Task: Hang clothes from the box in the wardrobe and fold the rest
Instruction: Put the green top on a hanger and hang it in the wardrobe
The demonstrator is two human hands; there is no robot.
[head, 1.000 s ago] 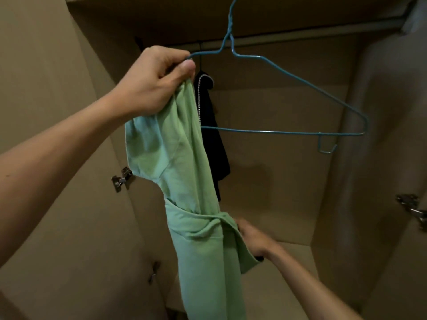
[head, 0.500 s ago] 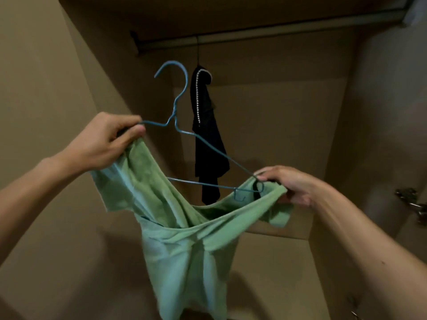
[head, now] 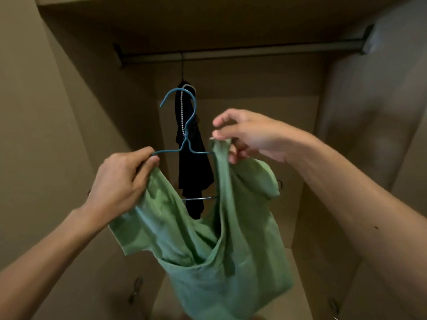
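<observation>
Evidently, at the near left, a bunch of the light green cotton top (head: 208,250) and the left shoulder of the thin blue wire hanger (head: 185,138) are pinched together between the thumb and curled fingers of the left hand (head: 120,181), so that the frame is steadied while cloth is worked over it. The hook is held upright and free, well below the dark metal rail (head: 254,50), from which a black garment with beaded trim (head: 196,172) is hung further back. The hanger's lower bar is seen inside the open neck of the top, so the frame is judged to be partly threaded. To the right, the neck edge of the top is pinched between the thumb and fingertips of the right hand (head: 254,135) and raised just beside the hanger's right shoulder, apparently to be drawn over it. The bulk of the top is seen sagging below and between the two grips.
</observation>
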